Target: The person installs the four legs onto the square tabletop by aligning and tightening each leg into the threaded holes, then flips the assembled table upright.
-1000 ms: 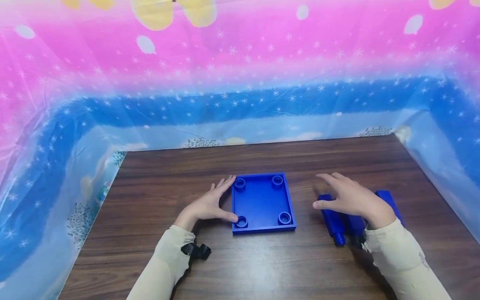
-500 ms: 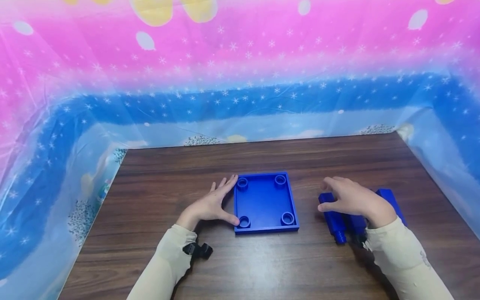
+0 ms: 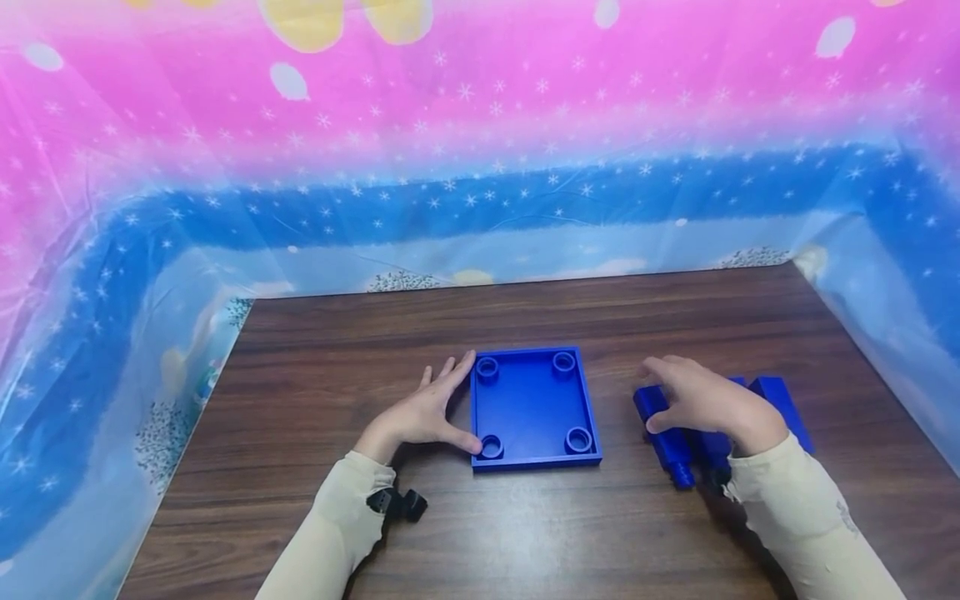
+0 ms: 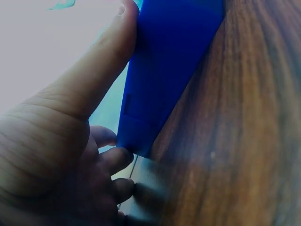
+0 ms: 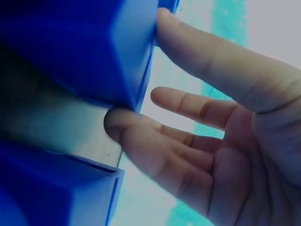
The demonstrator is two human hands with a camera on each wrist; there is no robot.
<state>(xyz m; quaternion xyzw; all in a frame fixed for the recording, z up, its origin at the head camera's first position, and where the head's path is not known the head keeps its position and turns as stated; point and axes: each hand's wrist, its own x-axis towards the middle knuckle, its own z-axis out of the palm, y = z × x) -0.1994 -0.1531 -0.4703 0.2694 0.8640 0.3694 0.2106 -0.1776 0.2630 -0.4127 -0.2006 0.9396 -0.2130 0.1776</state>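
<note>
Leg (image 3: pixel 672 448) of blue colour, the nearest of its group, lying on the desk (image 3: pixel 337 333) directly under the thumb side of the right grip (image 3: pixel 708 408). Long axis running from the far side of this grip back toward the person, narrow peg end closest and slanting slightly to the right. Right grip moderately open, thumb tip against the leg, other fingers loosely bent near its far end; cannot tell from these views whether firmly held. More legs (image 3: pixel 782 408) beneath and to the right of the same grip, partly covered, so not possible to count. Blue tray (image 3: pixel 532 404) well to the left of the right grip, four rings (image 3: pixel 579 451) facing up, just beside the left grip (image 3: pixel 420 412). Left grip widely spread, thumb and forefinger touching the tray's left edge near both corners, nothing grasped.
</note>
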